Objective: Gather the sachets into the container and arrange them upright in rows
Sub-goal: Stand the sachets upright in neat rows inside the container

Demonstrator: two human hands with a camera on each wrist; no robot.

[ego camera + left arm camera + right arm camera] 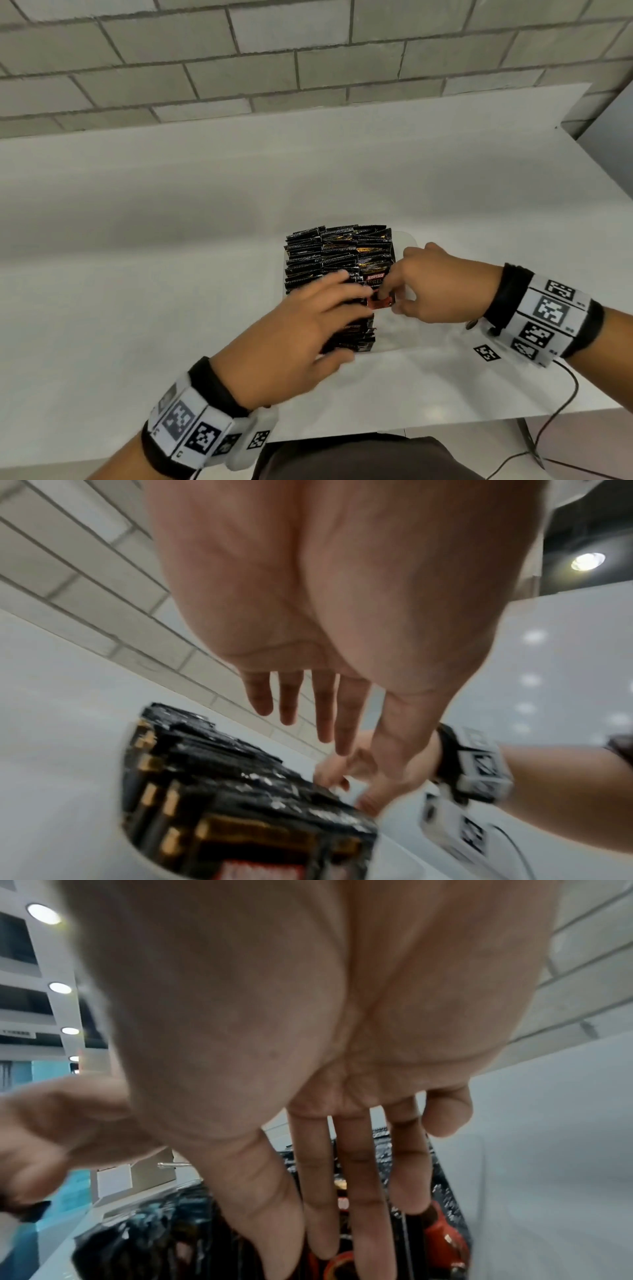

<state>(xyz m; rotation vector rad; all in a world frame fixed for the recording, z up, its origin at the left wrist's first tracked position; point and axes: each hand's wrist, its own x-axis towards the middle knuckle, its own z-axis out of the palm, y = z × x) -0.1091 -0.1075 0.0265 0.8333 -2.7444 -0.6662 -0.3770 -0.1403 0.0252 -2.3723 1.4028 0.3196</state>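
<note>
Head view: right hand [442, 284] fingers [388, 286] pinch one sachet [378, 284]; left hand [301, 329] fingers spread above the rows [329, 250]. Seating it upright likely needs that gap held.

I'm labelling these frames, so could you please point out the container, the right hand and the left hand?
container [409, 240]: head view, clear far-right rim.
right hand [442, 284]: head view, back of hand.
left hand [294, 335]: head view, back of hand.
</note>
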